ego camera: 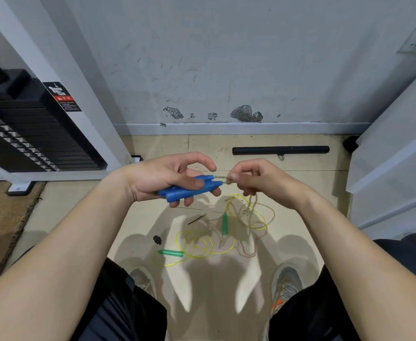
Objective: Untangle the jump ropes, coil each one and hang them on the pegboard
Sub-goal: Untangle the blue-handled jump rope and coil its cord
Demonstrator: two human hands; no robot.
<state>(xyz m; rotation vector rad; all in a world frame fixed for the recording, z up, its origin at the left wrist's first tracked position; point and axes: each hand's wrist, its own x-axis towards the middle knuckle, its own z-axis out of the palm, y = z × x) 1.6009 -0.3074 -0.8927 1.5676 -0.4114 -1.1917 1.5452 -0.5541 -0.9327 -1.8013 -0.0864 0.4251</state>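
Handles point(176, 195) (blue) in L grip point(161, 177); R grip point(256, 179) pinches beige rope point(220, 177) beside them.

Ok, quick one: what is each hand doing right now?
The left hand grips the two blue handles, held side by side.
The right hand pinches the beige rope just past the handles.

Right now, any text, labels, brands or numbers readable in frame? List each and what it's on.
No text here can be quoted.
Warning sticker on the weight stack housing: red band, white pictogram, print too blurred to read.
White tags down the weight stack's plates: too small to read.
Blue jump rope handles: no print visible.
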